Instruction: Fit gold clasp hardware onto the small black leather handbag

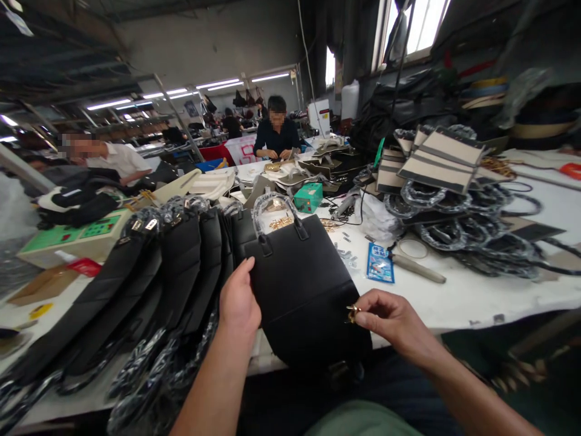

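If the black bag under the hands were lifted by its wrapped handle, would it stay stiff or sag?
Probably fairly stiff: the black bag lies flat with straight edges under the left hand. Its handle holds an arch unaided, so it likely won't flop. The plastic wrap on it may feel slippery. The gold fitting pinched by the right hand looks small, probably light.
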The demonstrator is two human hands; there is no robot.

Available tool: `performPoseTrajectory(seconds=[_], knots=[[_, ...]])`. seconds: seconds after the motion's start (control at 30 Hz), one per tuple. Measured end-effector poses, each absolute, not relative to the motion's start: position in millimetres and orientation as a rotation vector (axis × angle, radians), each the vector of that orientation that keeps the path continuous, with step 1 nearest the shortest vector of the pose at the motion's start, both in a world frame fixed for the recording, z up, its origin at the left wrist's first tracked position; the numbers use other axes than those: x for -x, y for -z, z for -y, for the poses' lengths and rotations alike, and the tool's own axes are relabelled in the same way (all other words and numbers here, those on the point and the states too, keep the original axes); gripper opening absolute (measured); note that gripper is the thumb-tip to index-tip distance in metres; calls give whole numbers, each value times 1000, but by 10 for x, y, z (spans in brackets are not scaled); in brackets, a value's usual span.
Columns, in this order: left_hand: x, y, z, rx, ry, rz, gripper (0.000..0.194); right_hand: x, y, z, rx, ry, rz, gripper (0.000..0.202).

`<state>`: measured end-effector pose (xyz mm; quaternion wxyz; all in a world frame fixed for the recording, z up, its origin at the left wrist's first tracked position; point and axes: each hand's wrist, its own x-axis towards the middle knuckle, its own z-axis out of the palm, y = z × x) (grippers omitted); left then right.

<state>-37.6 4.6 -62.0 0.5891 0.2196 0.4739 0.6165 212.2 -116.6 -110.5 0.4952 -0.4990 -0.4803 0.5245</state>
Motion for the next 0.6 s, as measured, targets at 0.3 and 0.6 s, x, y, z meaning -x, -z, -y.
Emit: performPoseTrajectory(seconds=[0.3, 0.6], knots=[[408, 352, 4, -713, -1212, -897, 37, -1911, 726, 955, 1123, -926, 987, 20], [640, 1248, 1067, -848, -935, -1073, 35, -1894, 501, 645, 762, -977, 444, 24]])
